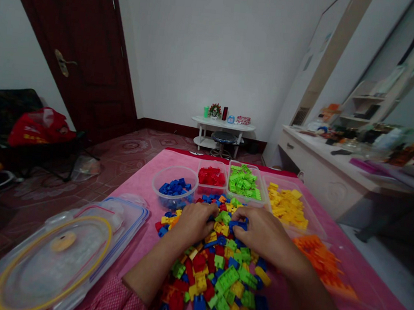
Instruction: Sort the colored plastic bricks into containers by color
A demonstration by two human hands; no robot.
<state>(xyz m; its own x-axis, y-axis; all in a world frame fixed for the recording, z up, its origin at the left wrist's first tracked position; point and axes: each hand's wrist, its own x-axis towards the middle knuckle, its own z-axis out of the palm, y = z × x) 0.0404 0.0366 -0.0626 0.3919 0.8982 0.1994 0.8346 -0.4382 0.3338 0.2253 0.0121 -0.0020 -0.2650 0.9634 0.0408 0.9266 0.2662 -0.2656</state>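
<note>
A heap of mixed red, blue, green, yellow and orange toy building blocks (227,278) spreads over the pink-covered table. At its far part, my right hand (260,228) pinches a blue building block (237,224) between thumb and fingers. My left hand (195,221) is curled over the heap just to the left, fingers closed, with a bit of dark blue block showing at the fingertips. Beyond the hands stand a round tub of blue blocks (176,187), a box of red blocks (212,176) and a box of green blocks (244,182).
Yellow blocks (288,206) and orange blocks (319,260) lie in clear containers on the right. Stacked clear lids (67,253) cover the table's left side. A white dresser (324,162) stands at right; a low white table (223,124) is by the wall.
</note>
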